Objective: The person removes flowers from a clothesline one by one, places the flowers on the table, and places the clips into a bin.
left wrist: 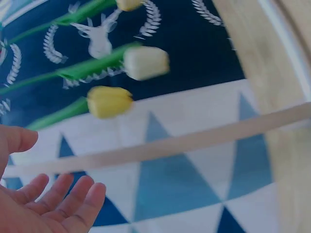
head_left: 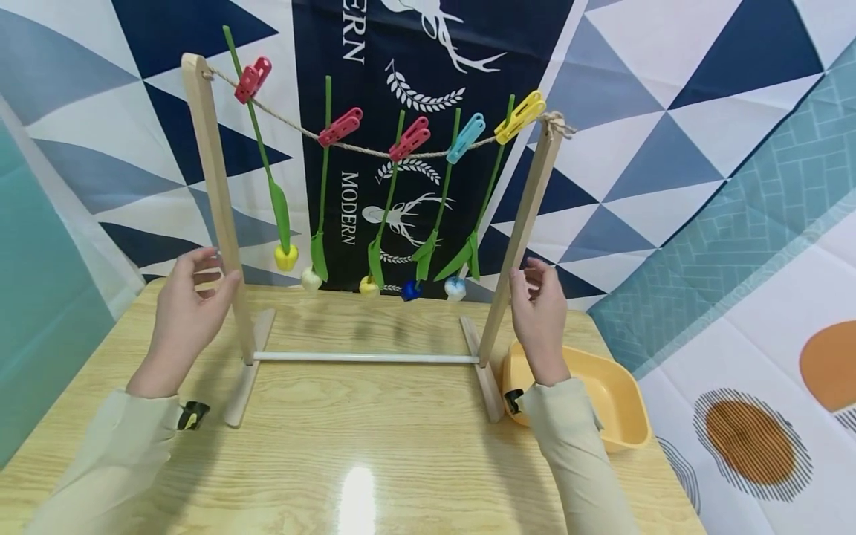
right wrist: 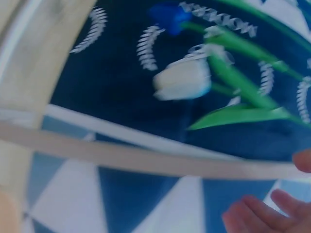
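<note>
A wooden drying rack stands on the table, with a rope (head_left: 374,151) strung between its left post (head_left: 214,193) and right post (head_left: 524,215). Several coloured pegs, among them a red one (head_left: 252,79) and a yellow one (head_left: 519,117), hold artificial tulips upside down. My left hand (head_left: 190,301) is open beside the left post, its fingertips at the wood. My right hand (head_left: 538,316) is open just right of the right post. In the left wrist view the left hand (left wrist: 43,204) lies open below the post (left wrist: 170,143). The right wrist view shows the right hand's fingertips (right wrist: 262,218) below the post (right wrist: 121,155).
A yellow plastic basin (head_left: 622,401) sits at the table's right edge behind my right forearm. A white crossbar (head_left: 364,358) joins the rack's feet. The wooden table (head_left: 374,461) runs toward me. A patterned cloth backdrop hangs behind the rack.
</note>
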`<action>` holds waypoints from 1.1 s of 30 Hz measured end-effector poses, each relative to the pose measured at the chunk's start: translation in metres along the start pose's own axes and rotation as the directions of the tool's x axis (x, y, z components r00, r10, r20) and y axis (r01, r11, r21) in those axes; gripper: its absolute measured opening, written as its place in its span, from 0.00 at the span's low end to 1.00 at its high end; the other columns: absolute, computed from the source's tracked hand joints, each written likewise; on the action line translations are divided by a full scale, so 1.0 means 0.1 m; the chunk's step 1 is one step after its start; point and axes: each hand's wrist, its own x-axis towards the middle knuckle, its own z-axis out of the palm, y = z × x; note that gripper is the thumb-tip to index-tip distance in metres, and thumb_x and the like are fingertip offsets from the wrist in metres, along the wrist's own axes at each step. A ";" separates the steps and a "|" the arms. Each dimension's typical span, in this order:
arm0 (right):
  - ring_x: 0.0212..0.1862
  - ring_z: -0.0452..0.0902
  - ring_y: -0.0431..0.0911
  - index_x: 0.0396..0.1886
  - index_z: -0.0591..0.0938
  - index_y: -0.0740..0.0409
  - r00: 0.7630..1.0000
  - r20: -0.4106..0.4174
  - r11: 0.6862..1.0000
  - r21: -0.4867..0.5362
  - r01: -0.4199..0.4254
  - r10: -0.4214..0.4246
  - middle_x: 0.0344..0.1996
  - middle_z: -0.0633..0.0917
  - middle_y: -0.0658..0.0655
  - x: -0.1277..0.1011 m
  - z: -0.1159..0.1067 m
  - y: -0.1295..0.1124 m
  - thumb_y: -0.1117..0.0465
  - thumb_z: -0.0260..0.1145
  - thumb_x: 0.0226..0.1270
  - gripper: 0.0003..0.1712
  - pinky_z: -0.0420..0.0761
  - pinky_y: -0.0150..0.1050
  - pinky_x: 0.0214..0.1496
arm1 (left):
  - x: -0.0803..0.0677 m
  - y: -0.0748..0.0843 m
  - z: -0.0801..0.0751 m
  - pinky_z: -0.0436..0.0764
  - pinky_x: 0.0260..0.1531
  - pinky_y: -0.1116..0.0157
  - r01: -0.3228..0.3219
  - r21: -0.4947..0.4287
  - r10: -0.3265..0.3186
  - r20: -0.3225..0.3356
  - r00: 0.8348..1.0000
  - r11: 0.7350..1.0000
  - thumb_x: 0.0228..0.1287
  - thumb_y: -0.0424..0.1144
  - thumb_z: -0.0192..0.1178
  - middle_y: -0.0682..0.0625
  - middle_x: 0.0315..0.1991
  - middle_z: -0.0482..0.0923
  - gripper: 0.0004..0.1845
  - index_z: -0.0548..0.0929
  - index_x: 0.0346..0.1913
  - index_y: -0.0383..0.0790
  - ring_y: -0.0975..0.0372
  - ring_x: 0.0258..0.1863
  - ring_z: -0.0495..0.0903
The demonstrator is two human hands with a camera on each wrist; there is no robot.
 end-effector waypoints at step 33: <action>0.59 0.70 0.42 0.64 0.70 0.57 0.767 0.463 0.782 -0.217 0.584 -0.444 0.58 0.76 0.53 0.93 0.66 -2.51 0.43 0.52 0.70 0.30 0.66 0.30 0.65 | 1.02 0.99 0.40 0.58 0.69 0.55 -0.025 -0.250 0.050 0.096 0.994 0.968 0.68 0.53 0.50 0.43 0.72 0.52 0.38 0.47 0.73 0.41 0.53 0.71 0.56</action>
